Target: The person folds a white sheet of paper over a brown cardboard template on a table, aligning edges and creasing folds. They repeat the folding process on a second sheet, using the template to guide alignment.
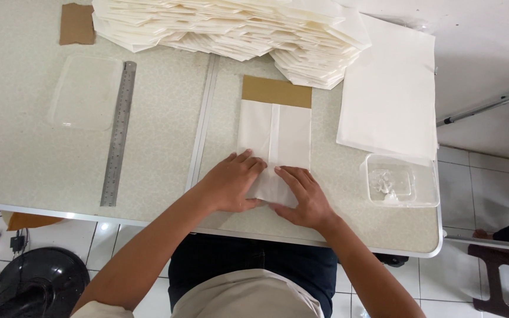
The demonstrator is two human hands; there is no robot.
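Both hands press flat, fingers spread, on a white folded paper bag [275, 150] near the counter's [166, 118] front edge: the left hand [231, 181] on its lower left corner, the right hand [301, 197] on its lower right, close together but not gripping. A brown cardboard strip [276, 91] sticks out of the bag's far end. Behind it, along the back edge, lies a fanned heap of finished white paper bags [231, 26]. A stack of flat white paper sheets [390, 88] sits toward the right edge, with a clear plastic tub [400, 181] before it. A steel ruler [119, 132] and a clear plastic lid [86, 91] lie to the left.
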